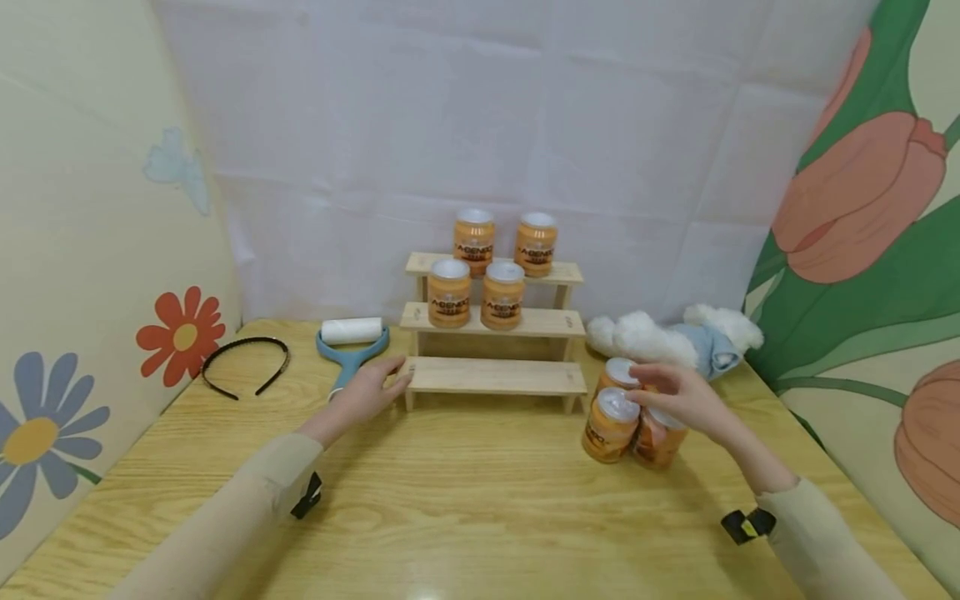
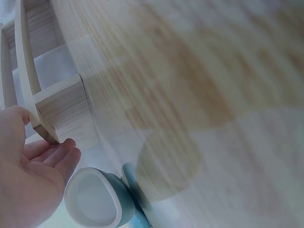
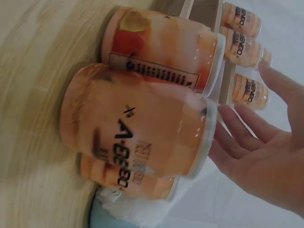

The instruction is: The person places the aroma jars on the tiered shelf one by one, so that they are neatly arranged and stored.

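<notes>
My left hand (image 1: 365, 392) holds the left end of the lowest step of a three-tier wooden shelf (image 1: 495, 379). In the left wrist view its thumb lies over the board (image 2: 28, 61) and the fingers are under the edge. Over a cluster of orange cans (image 1: 609, 429) with pale lids, right of the shelf, hovers my right hand (image 1: 678, 396). The right wrist view shows its thumb and fingers spread beside the lid end of the nearest can (image 3: 137, 123); whether they touch it I cannot tell. Two similar cans (image 1: 502, 296) stand on the middle step, two more (image 1: 536, 244) on the top.
A blue lint roller (image 1: 348, 354) with a white roll lies left of the shelf, near my left hand. Farther left is a black headband (image 1: 247, 346). A white fluffy plush toy (image 1: 652, 337) in blue lies behind the cans. White cloth (image 1: 487, 108) hangs behind.
</notes>
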Tool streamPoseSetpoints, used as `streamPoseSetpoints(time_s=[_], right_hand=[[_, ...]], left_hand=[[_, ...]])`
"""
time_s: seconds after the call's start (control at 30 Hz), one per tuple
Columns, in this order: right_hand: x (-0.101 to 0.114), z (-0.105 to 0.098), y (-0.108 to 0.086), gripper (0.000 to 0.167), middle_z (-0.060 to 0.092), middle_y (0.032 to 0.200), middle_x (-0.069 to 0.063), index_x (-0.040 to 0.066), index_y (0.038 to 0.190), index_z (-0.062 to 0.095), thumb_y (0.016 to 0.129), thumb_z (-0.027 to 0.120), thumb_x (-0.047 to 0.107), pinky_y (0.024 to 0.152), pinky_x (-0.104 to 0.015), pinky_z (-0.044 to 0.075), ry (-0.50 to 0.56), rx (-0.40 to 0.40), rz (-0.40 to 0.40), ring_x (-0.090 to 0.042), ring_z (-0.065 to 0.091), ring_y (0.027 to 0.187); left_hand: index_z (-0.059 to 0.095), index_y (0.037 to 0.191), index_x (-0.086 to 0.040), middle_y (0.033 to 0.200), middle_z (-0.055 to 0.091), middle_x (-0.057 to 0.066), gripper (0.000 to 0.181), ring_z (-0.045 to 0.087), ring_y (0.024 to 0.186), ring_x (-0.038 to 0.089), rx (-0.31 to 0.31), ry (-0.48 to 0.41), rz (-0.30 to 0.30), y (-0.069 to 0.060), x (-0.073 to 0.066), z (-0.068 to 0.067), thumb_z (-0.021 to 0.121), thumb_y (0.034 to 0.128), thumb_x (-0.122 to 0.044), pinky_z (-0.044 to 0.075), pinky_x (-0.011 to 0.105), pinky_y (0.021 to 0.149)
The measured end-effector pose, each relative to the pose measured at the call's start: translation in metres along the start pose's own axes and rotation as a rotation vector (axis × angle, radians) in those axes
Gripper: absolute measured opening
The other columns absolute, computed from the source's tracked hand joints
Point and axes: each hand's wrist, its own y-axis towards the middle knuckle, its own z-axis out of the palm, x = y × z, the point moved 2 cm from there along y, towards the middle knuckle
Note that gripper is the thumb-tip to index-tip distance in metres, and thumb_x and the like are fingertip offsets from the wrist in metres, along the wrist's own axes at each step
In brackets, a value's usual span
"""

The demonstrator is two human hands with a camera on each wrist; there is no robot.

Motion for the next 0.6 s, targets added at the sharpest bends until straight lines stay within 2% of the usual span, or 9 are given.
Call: streamPoseSetpoints(time_s=[0.17, 0.23, 0.4, 0.6], right_hand=[[-0.012, -0.003, -0.011, 0.046, 0.057, 0.125, -0.023, -0.003, 0.129, 0.053, 0.090, 0.064, 0.021, 0.086, -0.026, 0.052, 0.010, 0.020, -0.010, -0.039, 0.055, 0.115], [-0.016, -0.005, -0.014, 0.048, 0.057, 0.127, -0.022, -0.001, 0.130, 0.052, 0.090, 0.064, 0.022, 0.087, -0.029, 0.053, 0.003, 0.015, -0.002, -0.038, 0.056, 0.115], [-0.025, -0.011, -0.021, 0.049, 0.052, 0.133, -0.023, 0.000, 0.134, 0.050, 0.092, 0.062, 0.023, 0.093, -0.048, 0.049, -0.029, 0.010, 0.021, -0.041, 0.052, 0.118], [-0.030, -0.016, -0.024, 0.048, 0.048, 0.133, -0.028, -0.004, 0.131, 0.051, 0.090, 0.063, 0.016, 0.090, -0.051, 0.050, -0.063, 0.065, 0.024, -0.050, 0.045, 0.120]], left_hand=[[0.036, 0.138, 0.012, 0.138, 0.042, 0.030, 0.054, 0.042, 0.126, 0.044, 0.009, 0.006, 0.000, 0.000, 0.000, -0.001, 0.046, 0.0999, -0.025, 0.041, 0.055, 0.100], [0.035, 0.139, 0.012, 0.139, 0.042, 0.030, 0.055, 0.042, 0.126, 0.044, 0.015, -0.002, -0.006, 0.001, 0.000, -0.001, 0.046, 0.1001, -0.026, 0.041, 0.055, 0.100], [0.034, 0.140, 0.011, 0.139, 0.041, 0.030, 0.055, 0.042, 0.126, 0.044, 0.022, -0.009, -0.019, 0.001, 0.000, -0.001, 0.045, 0.1002, -0.026, 0.042, 0.055, 0.100], [0.034, 0.140, 0.011, 0.140, 0.041, 0.030, 0.054, 0.041, 0.127, 0.044, 0.024, 0.004, -0.016, -0.001, -0.001, -0.002, 0.045, 0.1004, -0.025, 0.041, 0.055, 0.100]])
